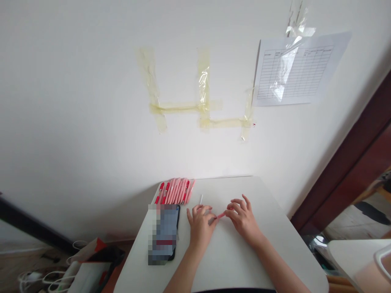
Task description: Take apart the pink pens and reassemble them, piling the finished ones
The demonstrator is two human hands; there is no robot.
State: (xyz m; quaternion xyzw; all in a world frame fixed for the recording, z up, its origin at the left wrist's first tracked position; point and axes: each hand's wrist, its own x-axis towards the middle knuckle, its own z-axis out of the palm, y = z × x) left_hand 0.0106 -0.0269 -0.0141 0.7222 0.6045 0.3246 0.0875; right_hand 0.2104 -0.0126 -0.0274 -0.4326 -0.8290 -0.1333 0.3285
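A slim pink pen spans the gap between my two hands above the white table. My left hand pinches its left end between thumb and fingertips. At the other end, the thumb and index finger of my right hand are closed on it, the remaining fingers raised and spread. My fingers hide both ends of the pen. Just beyond my left hand lies a thin white stick-like piece. A row of pink and red pens lies side by side near the wall, left of my hands.
A phone, partly blurred out, lies left of my left forearm on the white table. The wall behind carries yellowed tape and a printed sheet. Cables and boxes are on the floor at left.
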